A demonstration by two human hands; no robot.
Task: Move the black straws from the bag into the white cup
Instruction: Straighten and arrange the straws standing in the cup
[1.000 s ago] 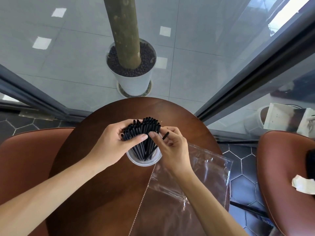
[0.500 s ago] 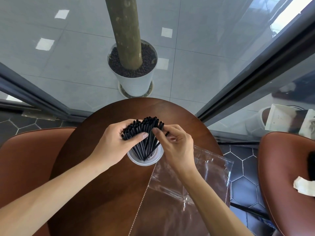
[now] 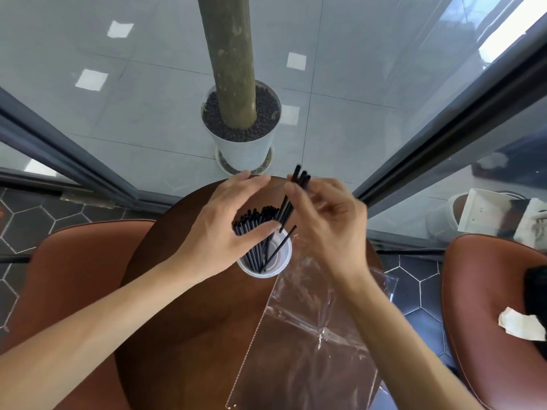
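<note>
While most of the black straws (image 3: 257,232) already stood bunched in the white cup (image 3: 264,261), leaning up and away toward the left hand, a few straws (image 3: 299,182) remained above it, pinched between the thumb and fingers of the right hand (image 3: 328,223). Those few ran steeply, their upper tips poking above the fingers and their lower ends pointing down toward the cup's mouth, just over its far right side. One stray straw (image 3: 279,248) leaned apart from the bunch across the cup's open right half. The left hand (image 3: 219,229) was spread, its fingers loosely fanned over the bunch and its thumb against the near side of the straws, apparently corralling them leftward. That left a gap on the right of the cup, directly under the right hand, which seemed the nearer hand for the drop. The clear bag (image 3: 310,344) lay flat and apparently empty on the round brown table (image 3: 183,335), just beside the cup.
</note>
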